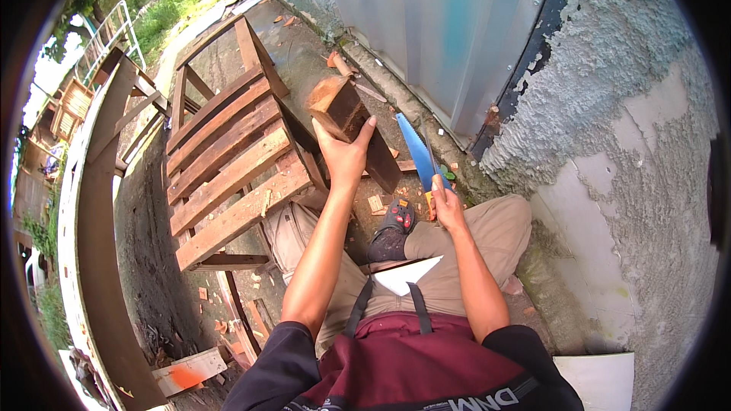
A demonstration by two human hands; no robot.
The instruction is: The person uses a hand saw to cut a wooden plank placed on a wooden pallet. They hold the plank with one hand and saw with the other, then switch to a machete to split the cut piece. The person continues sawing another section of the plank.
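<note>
My left hand (344,156) is closed around the upper end of a thick wooden block (381,158), thumb on one side and fingers on the other. The block stands tilted, its pale rough end up and its dark side to the right. In my right hand (448,207) is a handsaw (413,144), gripped by its orange handle. The blue blade points up and away from me, to the right of the block and apart from it. Left of the block is a slatted wooden chair frame (228,160), close to my left forearm.
A chisel-like tool with a wooden handle (340,65) lies beyond the block. Wood chips (377,204) litter the ground by my shoe (399,217). A corrugated metal sheet (449,30) and rough wall (609,122) bound the right; a long curved board (106,243) stands far left.
</note>
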